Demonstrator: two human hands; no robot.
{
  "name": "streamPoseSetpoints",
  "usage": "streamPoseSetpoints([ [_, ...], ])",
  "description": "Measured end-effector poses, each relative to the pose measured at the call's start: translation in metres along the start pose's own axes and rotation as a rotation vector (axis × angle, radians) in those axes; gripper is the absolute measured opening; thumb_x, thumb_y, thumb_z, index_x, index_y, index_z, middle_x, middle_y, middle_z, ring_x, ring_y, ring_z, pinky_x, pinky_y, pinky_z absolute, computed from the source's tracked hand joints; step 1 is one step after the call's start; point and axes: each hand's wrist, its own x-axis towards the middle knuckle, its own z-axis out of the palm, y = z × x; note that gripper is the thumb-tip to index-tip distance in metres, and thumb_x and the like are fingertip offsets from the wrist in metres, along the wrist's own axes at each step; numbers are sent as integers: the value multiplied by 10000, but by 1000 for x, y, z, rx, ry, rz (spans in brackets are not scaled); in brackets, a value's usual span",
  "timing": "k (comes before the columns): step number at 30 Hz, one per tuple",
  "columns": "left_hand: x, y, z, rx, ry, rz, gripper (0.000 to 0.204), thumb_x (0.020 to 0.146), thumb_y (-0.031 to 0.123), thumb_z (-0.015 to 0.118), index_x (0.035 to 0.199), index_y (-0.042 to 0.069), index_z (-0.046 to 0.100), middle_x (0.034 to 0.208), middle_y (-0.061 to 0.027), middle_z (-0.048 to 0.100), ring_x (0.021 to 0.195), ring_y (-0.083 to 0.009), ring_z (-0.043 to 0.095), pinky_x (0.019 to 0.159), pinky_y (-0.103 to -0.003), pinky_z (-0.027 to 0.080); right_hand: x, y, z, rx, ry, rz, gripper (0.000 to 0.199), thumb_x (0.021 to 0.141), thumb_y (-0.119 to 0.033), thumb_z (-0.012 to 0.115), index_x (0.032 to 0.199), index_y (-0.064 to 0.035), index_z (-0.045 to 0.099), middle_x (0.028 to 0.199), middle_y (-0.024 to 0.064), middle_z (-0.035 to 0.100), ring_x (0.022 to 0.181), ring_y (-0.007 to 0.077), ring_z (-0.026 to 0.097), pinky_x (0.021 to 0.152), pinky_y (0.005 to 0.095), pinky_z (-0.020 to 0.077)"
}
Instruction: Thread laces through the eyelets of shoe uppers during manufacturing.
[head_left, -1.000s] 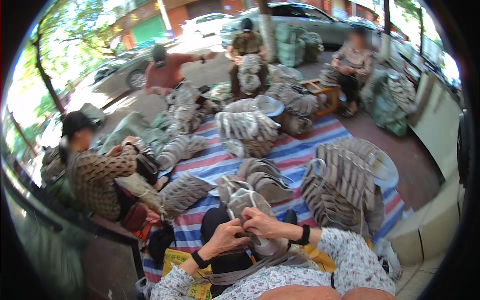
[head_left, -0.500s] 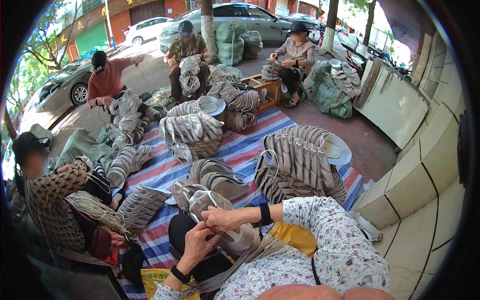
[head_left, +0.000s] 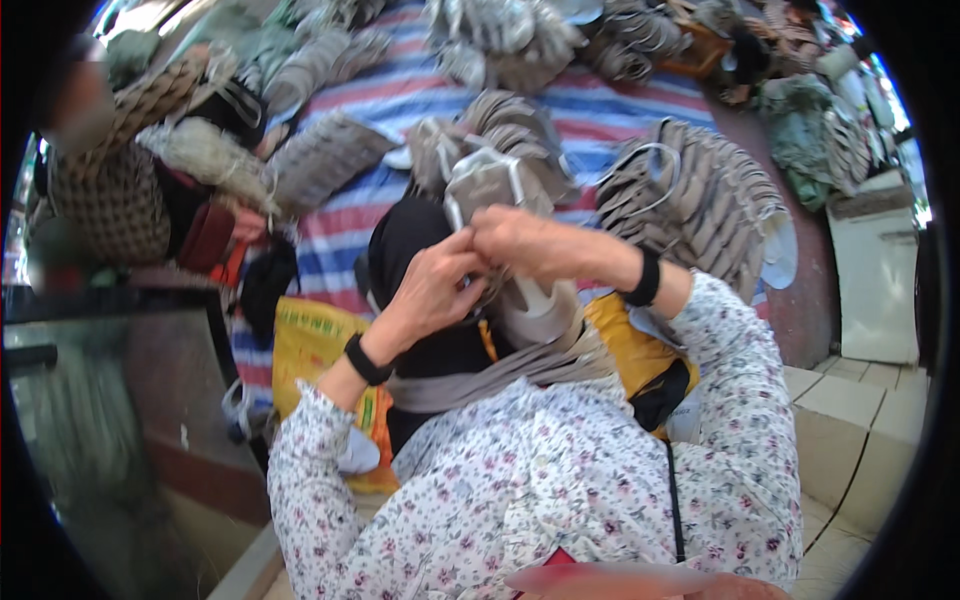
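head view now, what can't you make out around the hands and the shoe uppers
In the head view:
Whatever lies between the left hand and right hand: their curled fingers hide it.
The middle of the grey shoe upper: covered by both hands.
Whether the yellow bag joins the yellow material: the body hides what lies between.
The top of the far shoe-upper pile: cut off by the upper edge.
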Motion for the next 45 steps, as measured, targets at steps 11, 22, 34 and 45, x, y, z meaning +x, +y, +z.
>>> streamPoseSetpoints([
  [11,-17,10,-1,116,140,-63,158,776,-42,667,929,-3,666,962,-92,605,712,-220,641,604,-327,506,-44,95,-133,-593,509,168,20,849,9,601,863,12,587,823,110,508,753,257,533,662,342,427],
  [22,-52,47,33,-237,196,-496,177,935,-24,519,1043,-95,639,987,-157,652,638,-187,685,569,-272,525,-17,-24,1,-110,112,170,243,789,63,625,997,-7,521,1052,132,499,854,367,602,695,434,489],
  [34,-41,47,32,-532,296,-782,256,1029,152,482,1015,-26,665,609,-23,608,464,-69,552,450,-215,447,-74,71,-49,694,608,701,120,967,-127,595,1047,-39,577,861,104,645,672,145,642,533,237,493],
  [45,-32,41,37,-300,301,-638,310,1011,241,566,937,0,747,556,41,478,483,-28,383,451,-230,297,-90,68,-49,1654,667,507,227,916,-145,685,1089,-43,580,761,-23,470,652,91,460,558,228,359],
])
